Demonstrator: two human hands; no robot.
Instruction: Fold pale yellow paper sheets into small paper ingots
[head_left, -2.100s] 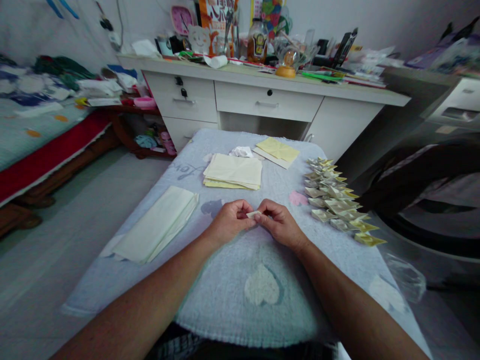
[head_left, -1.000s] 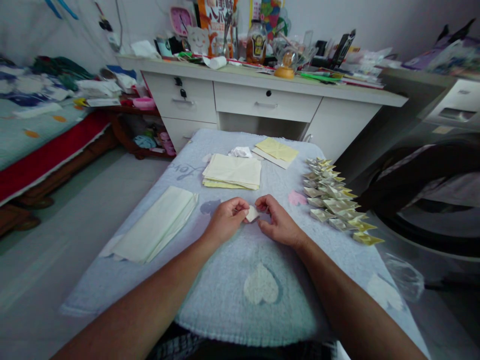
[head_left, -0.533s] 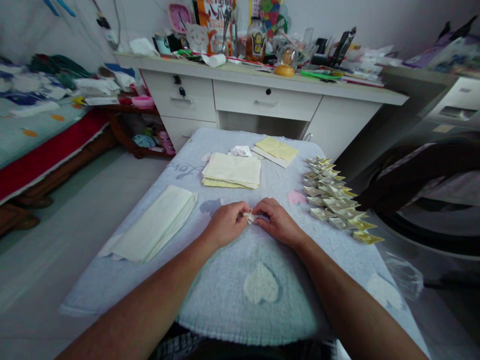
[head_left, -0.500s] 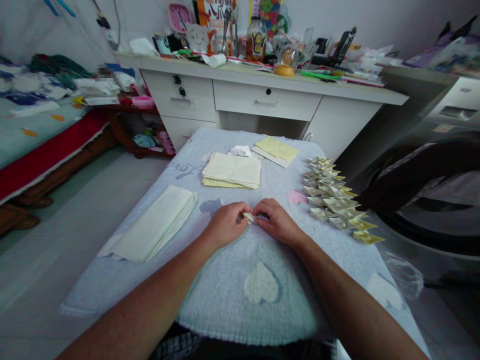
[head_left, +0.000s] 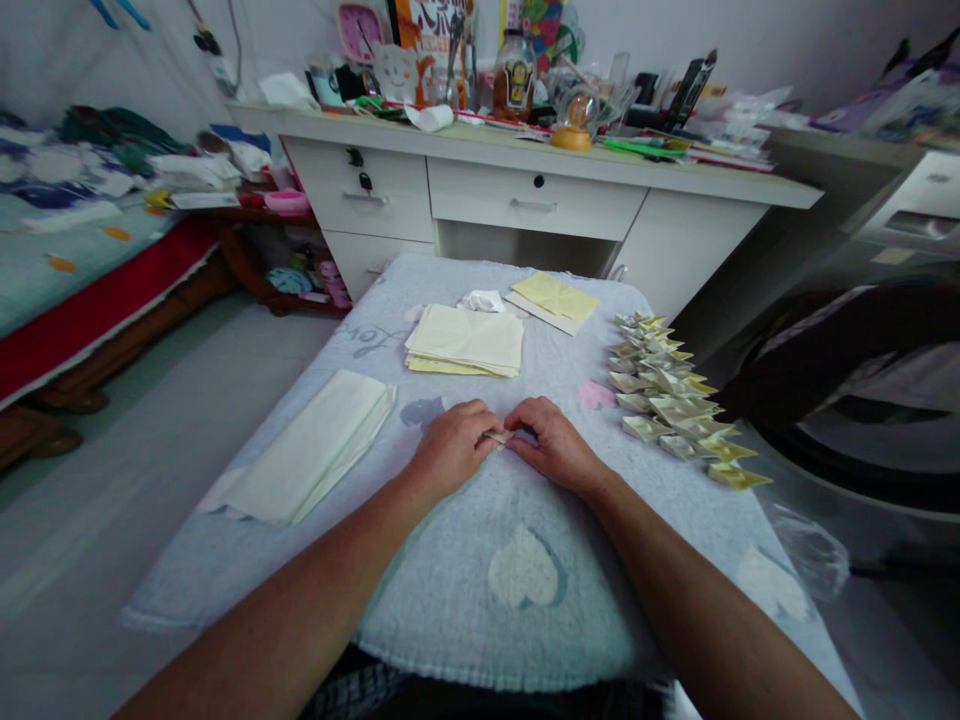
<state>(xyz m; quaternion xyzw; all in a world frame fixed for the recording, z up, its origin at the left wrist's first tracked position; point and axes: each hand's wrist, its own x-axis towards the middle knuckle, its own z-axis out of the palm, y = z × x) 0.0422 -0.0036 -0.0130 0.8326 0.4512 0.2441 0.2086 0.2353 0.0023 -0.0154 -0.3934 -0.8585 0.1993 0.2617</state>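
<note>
- Since the frame a second ago, the right hand [head_left: 555, 445] has come in from a short gap to meet the left hand [head_left: 454, 445]; the paper stacks and the rows of finished folds look unmoved.
- The two hands are now almost together, thumbs and forefingers pinched on a small folded paper [head_left: 500, 437], one at each end.
- That paper sits between the fingertips, low over the middle of the cloth-covered surface [head_left: 435, 600], nearer the person than the stack of cream sheets [head_left: 466, 338].
- The step in hand looks like a late, small fold or crease, judging by how compact the piece is beside the pointed paper pieces [head_left: 675, 400] lined up on the right.
- The next move seems to call for a light, even pinch from both sides, so the layers stay aligned and the thin paper does not tear.
- Most of the piece is covered by the fingers, so its exact shape and which flap is being worked cannot be told.
- Whether it touches the cloth is also unclear.
- The packed rows overlap, which makes counting them hard.
- The bed [head_left: 75, 245] and washing machine [head_left: 911, 215] are cut off at the edges.
</note>
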